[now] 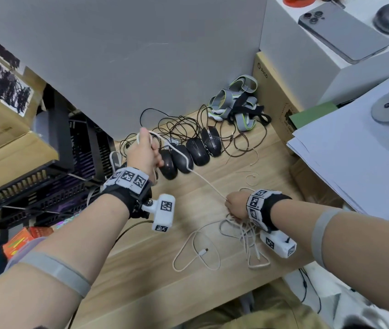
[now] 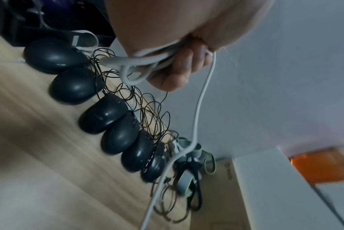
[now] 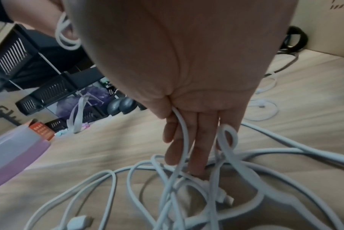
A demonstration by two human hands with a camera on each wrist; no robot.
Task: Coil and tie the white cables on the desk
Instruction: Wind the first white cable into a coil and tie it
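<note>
Gripping: left hand (image 1: 144, 150) fingers curled round white cable (image 1: 209, 184) | right hand (image 1: 236, 205) fingers straight, touching cable tangle (image 1: 243, 233) | six mice (image 1: 188, 153)

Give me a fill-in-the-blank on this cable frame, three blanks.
1. The left hand grips loops of a ____ cable.
2. That cable runs down to the ____ hand.
3. A row of black ____ lies on the desk beside the left hand.

Missing words: white; right; mice
</note>
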